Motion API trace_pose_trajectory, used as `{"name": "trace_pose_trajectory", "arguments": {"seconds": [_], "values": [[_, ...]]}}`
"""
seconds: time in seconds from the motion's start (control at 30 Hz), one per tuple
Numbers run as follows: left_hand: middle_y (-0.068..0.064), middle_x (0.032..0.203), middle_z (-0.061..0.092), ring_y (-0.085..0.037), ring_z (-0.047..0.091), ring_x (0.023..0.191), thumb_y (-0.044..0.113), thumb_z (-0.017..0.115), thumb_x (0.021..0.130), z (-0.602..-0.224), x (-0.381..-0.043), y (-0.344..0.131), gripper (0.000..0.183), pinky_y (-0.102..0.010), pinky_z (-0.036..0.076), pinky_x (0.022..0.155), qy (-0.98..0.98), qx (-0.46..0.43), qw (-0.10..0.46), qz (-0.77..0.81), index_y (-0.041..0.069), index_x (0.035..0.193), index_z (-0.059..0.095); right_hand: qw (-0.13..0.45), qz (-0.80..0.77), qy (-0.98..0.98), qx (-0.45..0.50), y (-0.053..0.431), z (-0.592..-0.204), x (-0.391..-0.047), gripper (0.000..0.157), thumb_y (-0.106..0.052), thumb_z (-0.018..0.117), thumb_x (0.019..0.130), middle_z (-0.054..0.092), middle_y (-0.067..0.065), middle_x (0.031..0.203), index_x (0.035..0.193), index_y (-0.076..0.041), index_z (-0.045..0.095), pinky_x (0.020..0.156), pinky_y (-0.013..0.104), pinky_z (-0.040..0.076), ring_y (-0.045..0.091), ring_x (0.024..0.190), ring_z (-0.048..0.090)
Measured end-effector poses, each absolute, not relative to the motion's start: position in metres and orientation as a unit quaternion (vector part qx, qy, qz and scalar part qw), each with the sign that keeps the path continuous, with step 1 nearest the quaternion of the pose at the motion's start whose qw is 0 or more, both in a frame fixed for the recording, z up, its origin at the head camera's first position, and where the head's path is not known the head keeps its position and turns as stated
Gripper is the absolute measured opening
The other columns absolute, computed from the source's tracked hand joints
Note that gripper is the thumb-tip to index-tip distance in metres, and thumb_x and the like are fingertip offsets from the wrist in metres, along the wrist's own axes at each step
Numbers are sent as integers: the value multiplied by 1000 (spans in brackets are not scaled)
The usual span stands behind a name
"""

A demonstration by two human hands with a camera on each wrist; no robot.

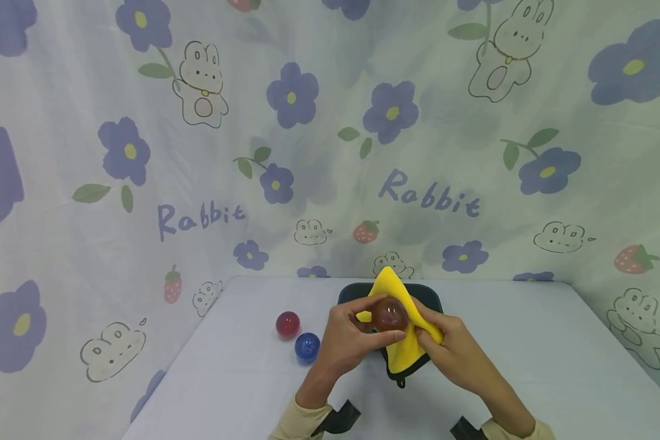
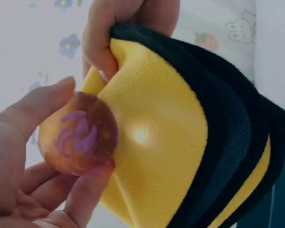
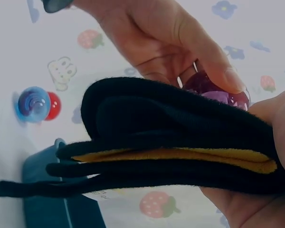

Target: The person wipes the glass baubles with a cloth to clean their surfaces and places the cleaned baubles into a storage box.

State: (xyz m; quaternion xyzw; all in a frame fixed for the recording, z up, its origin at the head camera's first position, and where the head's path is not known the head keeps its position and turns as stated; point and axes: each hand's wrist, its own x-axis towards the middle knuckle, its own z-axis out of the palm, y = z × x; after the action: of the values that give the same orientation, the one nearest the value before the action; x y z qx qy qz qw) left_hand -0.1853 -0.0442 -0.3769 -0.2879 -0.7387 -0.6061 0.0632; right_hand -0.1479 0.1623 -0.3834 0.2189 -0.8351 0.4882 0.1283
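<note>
My left hand (image 1: 345,335) pinches a see-through ball (image 1: 389,315) between thumb and fingers. A purple swirl shows inside that ball (image 2: 80,135) in the left wrist view. My right hand (image 1: 455,349) grips a folded cloth (image 1: 403,354), yellow on one face and dark on the other, with a small hanging loop. The cloth's yellow face (image 2: 156,128) lies right behind the ball. Seen from the right wrist, the dark folds of the cloth (image 3: 128,114) cover part of the ball (image 3: 213,90). Both hands are raised over the table.
A dark teal bin (image 1: 430,294) stands behind the hands, partly hidden by them and the cloth. Left of the hands, a red ball (image 1: 288,325) and a blue ball (image 1: 307,347) lie on the white table (image 1: 225,379). A printed curtain (image 1: 330,153) hangs behind.
</note>
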Motion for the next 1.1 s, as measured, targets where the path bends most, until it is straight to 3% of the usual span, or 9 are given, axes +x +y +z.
{"name": "trace_pose_trajectory", "arguments": {"seconds": [0.23, 0.47, 0.7, 0.8, 1.1], "values": [[1, 108, 71, -14, 66, 92, 28, 85, 76, -379, -190, -44, 49, -29, 62, 77, -725, -275, 67, -628, 27, 122, 68, 101, 508, -832, 198, 159, -385, -147, 52, -5, 54, 97, 68, 18, 114, 147, 2, 40, 59, 21, 57, 9, 71, 61], [-2, 111, 71, -16, 67, 96, 27, 85, 77, -381, -195, -45, 47, -28, 61, 79, -727, -252, 62, -636, 23, 121, 68, 94, 498, -840, 192, 157, -384, -145, 53, -7, 55, 98, 62, 19, 132, 148, 0, 40, 70, 19, 58, 11, 80, 64], [6, 118, 69, -13, 65, 107, 32, 84, 77, -382, -198, -49, 50, -33, 56, 97, -754, -228, 48, -615, 27, 123, 67, 101, 479, -853, 182, 155, -380, -142, 52, -5, 56, 96, 65, 18, 129, 146, 1, 42, 67, 19, 58, 8, 74, 62], [8, 119, 69, -12, 65, 108, 34, 85, 76, -382, -198, -50, 50, -32, 56, 96, -766, -227, 48, -599, 28, 123, 66, 111, 467, -859, 180, 155, -378, -140, 52, -3, 56, 95, 66, 18, 127, 145, 1, 45, 67, 17, 58, 6, 73, 62], [2, 124, 68, -15, 67, 105, 38, 85, 75, -380, -196, -52, 59, -29, 59, 89, -795, -233, 29, -559, 19, 127, 65, 162, 431, -860, 220, 156, -375, -134, 54, 5, 57, 90, 70, 15, 116, 142, -5, 51, 44, 17, 45, 0, 51, 43]]}}
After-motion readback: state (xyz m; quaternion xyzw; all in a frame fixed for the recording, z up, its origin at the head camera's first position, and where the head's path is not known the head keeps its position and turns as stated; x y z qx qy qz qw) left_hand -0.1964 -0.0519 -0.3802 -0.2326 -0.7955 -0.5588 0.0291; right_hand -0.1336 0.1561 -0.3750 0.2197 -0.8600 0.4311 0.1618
